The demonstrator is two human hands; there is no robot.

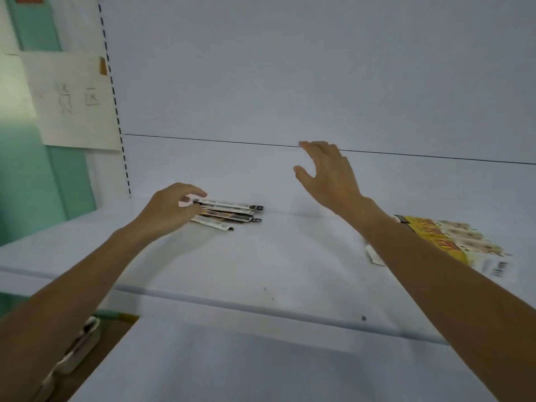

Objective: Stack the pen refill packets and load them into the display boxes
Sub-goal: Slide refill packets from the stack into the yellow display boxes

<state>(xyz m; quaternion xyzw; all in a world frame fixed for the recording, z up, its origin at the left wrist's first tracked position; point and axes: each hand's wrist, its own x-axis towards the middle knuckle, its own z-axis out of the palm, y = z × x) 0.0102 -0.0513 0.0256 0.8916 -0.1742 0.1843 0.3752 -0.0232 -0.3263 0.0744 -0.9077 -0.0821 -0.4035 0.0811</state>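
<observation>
glossy plastic packets [229, 211], matt white shelf [261, 256]

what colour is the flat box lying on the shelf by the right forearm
Mostly yellow with red print and a white end, seen in the head view: the display box.

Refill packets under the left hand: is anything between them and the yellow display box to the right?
Only the right forearm crosses the shelf between the refill packets and the yellow display box; nothing else visible.

A shop: white slotted-upright retail shelving [261, 256] holds packaged pen refills [229, 211] and a yellow display box [452, 242]
</observation>
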